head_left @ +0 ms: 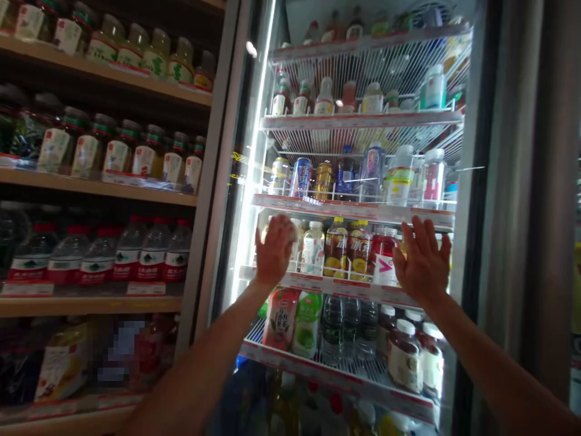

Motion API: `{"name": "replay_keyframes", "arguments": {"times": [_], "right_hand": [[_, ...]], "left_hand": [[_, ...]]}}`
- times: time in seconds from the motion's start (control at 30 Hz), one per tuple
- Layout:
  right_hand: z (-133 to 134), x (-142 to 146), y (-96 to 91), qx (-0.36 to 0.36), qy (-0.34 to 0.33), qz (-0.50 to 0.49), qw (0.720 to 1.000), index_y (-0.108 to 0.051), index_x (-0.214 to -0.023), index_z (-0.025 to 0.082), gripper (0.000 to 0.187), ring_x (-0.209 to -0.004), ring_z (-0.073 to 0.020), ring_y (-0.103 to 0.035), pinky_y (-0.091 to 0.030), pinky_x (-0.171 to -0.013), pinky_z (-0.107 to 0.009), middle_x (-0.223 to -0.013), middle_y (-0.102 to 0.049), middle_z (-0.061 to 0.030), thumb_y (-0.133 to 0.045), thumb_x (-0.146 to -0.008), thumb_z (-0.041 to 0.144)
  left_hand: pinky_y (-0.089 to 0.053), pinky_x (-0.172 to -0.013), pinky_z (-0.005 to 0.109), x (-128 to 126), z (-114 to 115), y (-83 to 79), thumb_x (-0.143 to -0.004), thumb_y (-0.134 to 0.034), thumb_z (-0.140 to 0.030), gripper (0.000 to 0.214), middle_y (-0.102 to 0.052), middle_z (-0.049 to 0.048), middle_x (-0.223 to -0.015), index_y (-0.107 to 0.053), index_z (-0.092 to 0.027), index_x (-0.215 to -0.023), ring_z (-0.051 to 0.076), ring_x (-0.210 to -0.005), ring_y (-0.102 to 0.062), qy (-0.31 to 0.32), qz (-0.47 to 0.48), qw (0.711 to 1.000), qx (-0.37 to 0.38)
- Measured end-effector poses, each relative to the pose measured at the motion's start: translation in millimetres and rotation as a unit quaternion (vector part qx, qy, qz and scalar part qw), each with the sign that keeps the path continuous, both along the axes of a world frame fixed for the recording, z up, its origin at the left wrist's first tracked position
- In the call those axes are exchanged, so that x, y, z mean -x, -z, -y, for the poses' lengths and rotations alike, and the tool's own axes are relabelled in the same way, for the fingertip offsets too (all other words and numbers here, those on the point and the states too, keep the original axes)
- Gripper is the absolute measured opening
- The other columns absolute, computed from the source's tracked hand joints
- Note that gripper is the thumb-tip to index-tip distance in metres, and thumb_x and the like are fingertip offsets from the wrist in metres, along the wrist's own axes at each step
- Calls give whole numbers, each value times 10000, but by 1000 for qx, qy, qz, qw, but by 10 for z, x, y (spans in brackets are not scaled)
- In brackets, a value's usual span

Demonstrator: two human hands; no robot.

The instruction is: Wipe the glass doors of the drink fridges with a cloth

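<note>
Both my arms reach forward to a lit drinks fridge (463, 181) with white wire shelves. My left hand (273, 249) is raised flat, fingers together and stretched, against the left end of the middle shelf, in front of a pale bottle (313, 247). My right hand (422, 261) is open with fingers spread, at the right end of the same shelf, beside a red bottle (384, 257). Between the hands stand orange-labelled juice bottles (358, 248). Neither hand holds anything. Whether a glass door lies under the palms I cannot tell.
Wooden shelves (100, 188) on the left carry rows of tea and water bottles (129, 248). Above the hands a fridge shelf holds cans (300, 177) and bottles. Below stand cartons (281, 318), water bottles and brown jars (403, 357). A dark frame (512, 181) borders the fridge on the right.
</note>
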State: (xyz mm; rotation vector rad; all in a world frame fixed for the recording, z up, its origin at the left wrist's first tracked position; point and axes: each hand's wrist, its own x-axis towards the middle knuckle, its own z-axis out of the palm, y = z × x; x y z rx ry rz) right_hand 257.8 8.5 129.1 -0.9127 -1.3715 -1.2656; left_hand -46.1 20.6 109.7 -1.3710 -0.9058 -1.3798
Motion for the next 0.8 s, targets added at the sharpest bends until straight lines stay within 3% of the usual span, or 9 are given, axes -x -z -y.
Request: {"name": "replay_keyframes", "arguments": {"times": [0.07, 0.13, 0.27, 0.33, 0.4, 0.47, 0.57, 0.7, 0.8], "right_hand": [[0, 9, 4, 4, 8, -6, 1000, -339, -1366, 134, 534, -1349, -274, -257, -166, -1074, -502, -1413, -370, -154, -379, -874, 337], [-7, 14, 4, 7, 8, -11, 1000, -343, -1365, 132, 535, -1348, -279, -258, -167, -1073, -508, -1413, -370, -155, -380, -872, 335], [12, 16, 3, 1, -10, -19, 1000, -381, -1348, 135, 523, -1336, -290, -282, -183, -1062, -524, -1395, -395, -163, -362, -871, 350], [63, 30, 9, 17, -17, -30, 999, -405, -1333, 131, 521, -1336, -285, -285, -190, -1066, -517, -1393, -398, -164, -367, -869, 365], [133, 59, 18, 46, -22, -42, 998, -402, -1335, 129, 528, -1348, -273, -260, -179, -1080, -501, -1411, -373, -157, -393, -859, 359], [201, 98, 29, 69, -30, -49, 996, -382, -1347, 135, 538, -1361, -259, -228, -157, -1090, -495, -1431, -344, -145, -409, -849, 338], [266, 154, 42, 77, -42, -57, 994, -356, -1362, 144, 549, -1370, -256, -201, -137, -1090, -509, -1442, -326, -136, -399, -841, 310], [288, 186, 54, 81, -49, -73, 993, -351, -1369, 144, 553, -1374, -247, -195, -116, -1102, -480, -1437, -334, -137, -388, -837, 290], [285, 176, 59, 81, -65, -70, 992, -367, -1365, 164, 552, -1366, -250, -219, -129, -1095, -476, -1426, -355, -135, -403, -831, 298]], "left_hand": [[-113, -1104, 514, 227, -29, -27, -908, -351, -298, 427, -357, 149, -1414, -414, -172, -1311, 234, -1346, -265, -7, 150, 989, -4], [-133, -1099, 515, 178, -20, 15, -909, -340, -287, 430, -345, 157, -1419, -411, -165, -1315, 235, -1355, -241, -7, 168, 986, -8], [-85, -1132, 427, -325, 56, 195, -899, -368, -276, 426, -367, 74, -1422, -408, -211, -1319, 173, -1378, -162, 12, -124, 992, 5], [-43, -1137, 421, -357, 63, 207, -900, -373, -300, 409, -390, 49, -1411, -432, -232, -1299, 162, -1373, -183, 8, -199, 980, 20], [-36, -1135, 430, -148, 39, 160, -908, -347, -312, 400, -389, 63, -1411, -447, -222, -1285, 165, -1361, -225, -5, -127, 991, 42], [-77, -1128, 453, 142, 4, 110, -914, -318, -320, 420, -368, 100, -1418, -426, -195, -1300, 182, -1354, -247, -14, 56, 997, 53], [-147, -1107, 492, 287, -4, 139, -916, -292, -314, 444, -328, 136, -1434, -391, -166, -1323, 210, -1361, -228, -18, 234, 970, 56], [-111, -1129, 456, -142, 89, 390, -907, -303, -300, 439, -323, 61, -1447, -390, -218, -1329, 184, -1382, -149, -36, -26, 996, 75], [-59, -1140, 437, -246, 141, 523, -903, -316, -324, 428, -348, -10, -1435, -384, -296, -1326, 154, -1378, -158, -35, -214, 971, 100]]}}
